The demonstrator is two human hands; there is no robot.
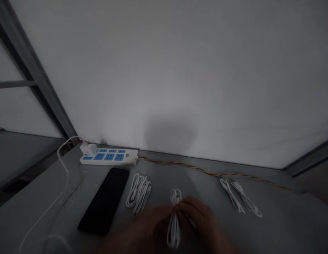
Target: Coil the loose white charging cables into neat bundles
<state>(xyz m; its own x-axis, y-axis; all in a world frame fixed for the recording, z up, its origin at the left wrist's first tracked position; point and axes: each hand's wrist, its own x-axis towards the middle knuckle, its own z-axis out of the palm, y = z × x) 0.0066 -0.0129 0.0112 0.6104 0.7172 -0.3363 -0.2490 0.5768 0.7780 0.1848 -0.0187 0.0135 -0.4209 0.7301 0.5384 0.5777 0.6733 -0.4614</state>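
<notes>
A coiled white cable [174,231] lies lengthwise between my hands at the bottom centre, pinched in at its middle with a loop above and a longer loop below. My left hand [155,220] comes in from the left, its fingertips closed on the narrow middle of the bundle. From the right, my right hand [197,213] grips the same spot with bent fingers. Both hands are dim and slightly blurred. Left of them, more coiled white cables [139,194] rest on the grey table [206,190].
A black phone [104,201] lies at the left. Behind it is a white power strip [129,157] with blue sockets and a plugged-in white charger [89,150]. A twisted red-yellow wire [179,163] runs along the wall. Two bundled white cables [231,195] lie at the right.
</notes>
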